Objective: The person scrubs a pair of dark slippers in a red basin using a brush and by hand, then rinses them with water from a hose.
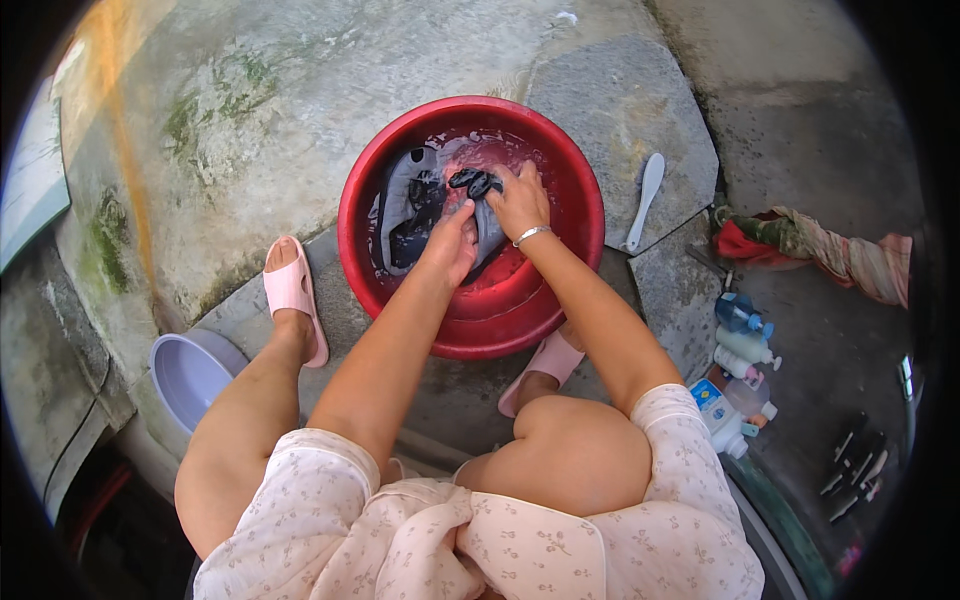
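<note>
A red plastic basin (471, 341) stands on the ground before me with water in it. A wet grey and black fabric item (397, 217) lies spread in the basin, partly under water. My right hand (523, 201), with a silver bracelet at the wrist, has its fingers bent over a bunched wet black piece (474, 181). Just below and left of it, my left hand (454, 244) grips the grey fabric, thumb pointing up towards the black piece. The left fingers are partly hidden behind the thumb and palm. Whether the black piece belongs to the grey item I cannot tell.
A white long-handled brush (647, 199) lies right of the basin. Several bottles (739, 352) stand further right, below a twisted cloth (840, 251). A lavender basin (196, 375) sits by my left leg. My feet in pink slippers (296, 285) flank the red basin.
</note>
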Motion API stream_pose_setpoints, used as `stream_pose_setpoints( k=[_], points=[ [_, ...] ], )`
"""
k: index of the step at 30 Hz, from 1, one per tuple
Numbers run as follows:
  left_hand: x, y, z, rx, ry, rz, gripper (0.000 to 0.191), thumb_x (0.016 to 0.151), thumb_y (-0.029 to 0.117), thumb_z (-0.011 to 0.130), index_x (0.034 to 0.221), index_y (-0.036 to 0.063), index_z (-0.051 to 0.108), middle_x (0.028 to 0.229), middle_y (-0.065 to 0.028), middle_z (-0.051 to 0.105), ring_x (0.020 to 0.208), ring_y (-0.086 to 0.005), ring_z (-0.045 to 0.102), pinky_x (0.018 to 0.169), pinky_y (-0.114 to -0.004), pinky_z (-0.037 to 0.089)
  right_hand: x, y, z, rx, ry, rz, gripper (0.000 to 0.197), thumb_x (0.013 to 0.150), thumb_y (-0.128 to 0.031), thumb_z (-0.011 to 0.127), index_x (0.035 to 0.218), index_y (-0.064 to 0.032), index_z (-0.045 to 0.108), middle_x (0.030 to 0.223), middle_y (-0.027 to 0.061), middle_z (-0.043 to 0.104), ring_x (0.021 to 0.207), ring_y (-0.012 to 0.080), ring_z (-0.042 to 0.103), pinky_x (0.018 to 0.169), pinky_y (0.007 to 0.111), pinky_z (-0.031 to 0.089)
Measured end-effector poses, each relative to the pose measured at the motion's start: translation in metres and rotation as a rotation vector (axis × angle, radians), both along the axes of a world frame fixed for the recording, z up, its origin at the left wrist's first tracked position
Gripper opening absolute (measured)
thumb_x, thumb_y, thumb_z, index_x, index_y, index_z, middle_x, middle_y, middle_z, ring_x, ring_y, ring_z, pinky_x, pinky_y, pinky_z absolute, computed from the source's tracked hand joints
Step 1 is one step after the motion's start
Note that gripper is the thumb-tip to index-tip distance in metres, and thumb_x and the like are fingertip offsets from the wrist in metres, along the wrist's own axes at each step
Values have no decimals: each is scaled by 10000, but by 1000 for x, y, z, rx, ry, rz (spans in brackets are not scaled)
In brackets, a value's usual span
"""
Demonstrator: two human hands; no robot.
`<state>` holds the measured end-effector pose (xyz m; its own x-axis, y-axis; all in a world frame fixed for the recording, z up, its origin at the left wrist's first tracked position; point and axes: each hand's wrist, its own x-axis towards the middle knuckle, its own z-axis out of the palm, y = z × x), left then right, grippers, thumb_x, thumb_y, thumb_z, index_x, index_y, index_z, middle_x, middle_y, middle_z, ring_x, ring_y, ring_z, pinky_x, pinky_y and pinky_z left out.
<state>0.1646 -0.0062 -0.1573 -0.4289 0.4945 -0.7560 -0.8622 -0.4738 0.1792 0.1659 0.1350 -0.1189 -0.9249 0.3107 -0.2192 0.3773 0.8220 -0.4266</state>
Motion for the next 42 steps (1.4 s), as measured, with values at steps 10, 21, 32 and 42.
stream_pose_setpoints(
  k=[10,21,32,42],
  points=[
    [15,12,45,-184,87,-87,159,882,36,610,1037,24,582,977,-43,627,943,-149,594,876,-265,457,-12,24,-5,-297,-277,-303,529,908,-479,500,792,-12,719,978,288,638,914,426,619,825,465,470],
    [-11,-7,14,51,5,146,448,980,367,421,1249,15,492,1284,-144,540,1195,-269,513,1079,-383,346,37,-30,12,-218,185,407,461,875,-206,457,1294,-17,490,1334,203,504,1311,342,405,1125,490,222],
    [4,30,48,-76,-73,192,600,958,473,444,1364,33,422,1451,-113,398,1336,-266,371,1101,-408,293,-1,22,1,130,-41,300,491,962,-437,376,1356,-169,492,1433,61,456,1392,229,308,1152,429,163],
    [-4,-14,41,65,-96,114,746,919,601,427,1414,52,331,1428,-158,410,1305,-341,411,1103,-510,303,62,-60,18,-311,34,387,557,980,-344,368,1419,-2,366,1511,188,286,1430,352,181,1155,464,138]
  ],
)
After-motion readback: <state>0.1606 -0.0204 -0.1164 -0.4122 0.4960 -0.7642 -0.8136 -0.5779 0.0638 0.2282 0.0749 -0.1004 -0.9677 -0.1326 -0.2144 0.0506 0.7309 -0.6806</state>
